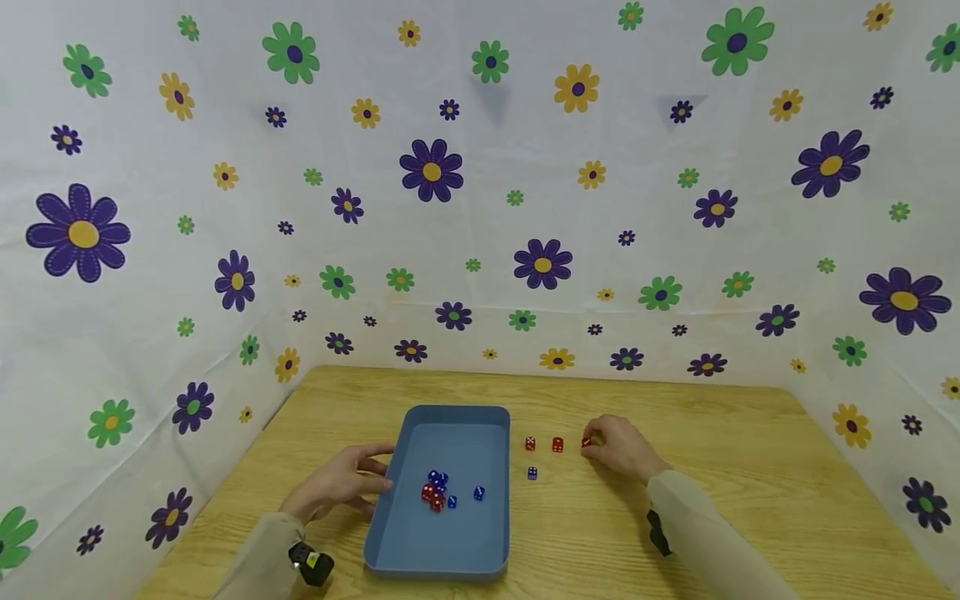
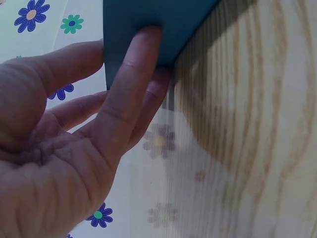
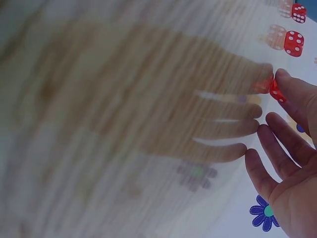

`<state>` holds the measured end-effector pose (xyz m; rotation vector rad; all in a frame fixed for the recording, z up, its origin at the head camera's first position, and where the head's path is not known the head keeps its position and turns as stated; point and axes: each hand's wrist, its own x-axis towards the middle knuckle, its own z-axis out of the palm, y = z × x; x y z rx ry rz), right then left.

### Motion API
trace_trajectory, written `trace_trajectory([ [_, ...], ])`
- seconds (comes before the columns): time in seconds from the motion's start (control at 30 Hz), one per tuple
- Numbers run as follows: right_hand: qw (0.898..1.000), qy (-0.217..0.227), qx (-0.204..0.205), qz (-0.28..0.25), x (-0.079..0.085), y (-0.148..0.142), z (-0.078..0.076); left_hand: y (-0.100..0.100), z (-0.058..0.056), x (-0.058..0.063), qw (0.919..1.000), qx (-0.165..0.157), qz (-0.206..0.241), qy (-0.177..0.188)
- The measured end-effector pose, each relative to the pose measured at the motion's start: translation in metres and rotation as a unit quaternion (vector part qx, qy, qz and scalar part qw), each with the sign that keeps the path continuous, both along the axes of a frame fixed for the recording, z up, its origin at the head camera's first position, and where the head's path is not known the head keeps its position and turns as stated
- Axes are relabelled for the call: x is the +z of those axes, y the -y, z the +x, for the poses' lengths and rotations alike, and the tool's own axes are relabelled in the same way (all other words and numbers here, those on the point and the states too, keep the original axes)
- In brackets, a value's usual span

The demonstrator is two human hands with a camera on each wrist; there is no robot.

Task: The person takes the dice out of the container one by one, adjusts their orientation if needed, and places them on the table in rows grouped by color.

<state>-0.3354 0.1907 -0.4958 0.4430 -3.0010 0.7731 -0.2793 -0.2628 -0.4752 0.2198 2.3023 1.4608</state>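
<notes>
A red die (image 1: 587,443) with white pips sits at the fingertips of my right hand (image 1: 622,448), pinched low against the tabletop. The right wrist view shows part of that die (image 3: 277,92) beside a fingertip; the rest is hidden. To its left stand two more red dice, a nearer one (image 1: 557,445) and a farther one (image 1: 530,443), roughly in a row. One blue die (image 1: 532,473) lies in front of the leftmost red one. My left hand (image 1: 341,483) touches the left wall of a blue tray (image 1: 457,546) with extended, spread fingers.
Inside the tray, red dice (image 1: 437,503) and blue dice (image 1: 442,478) lie in a cluster, with another blue die (image 1: 478,493) apart to the right. The wooden table (image 1: 712,450) is glossy. Flower-printed white cloth (image 1: 495,225) rises behind and at both sides.
</notes>
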Motion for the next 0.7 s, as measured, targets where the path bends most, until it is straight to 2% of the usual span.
trace_trajectory([
  [0.47, 1.0, 0.0, 0.009, 0.001, 0.002, -0.0003, -0.0002, 0.0015, -0.0025, -0.0011, 0.9998, 0.012, 0.009, 0.015],
  [0.7, 0.999, -0.011, 0.01, -0.029, 0.0006, -0.0047, 0.0043, 0.0023, -0.0027, -0.0028, 0.9996, 0.014, 0.006, 0.022],
])
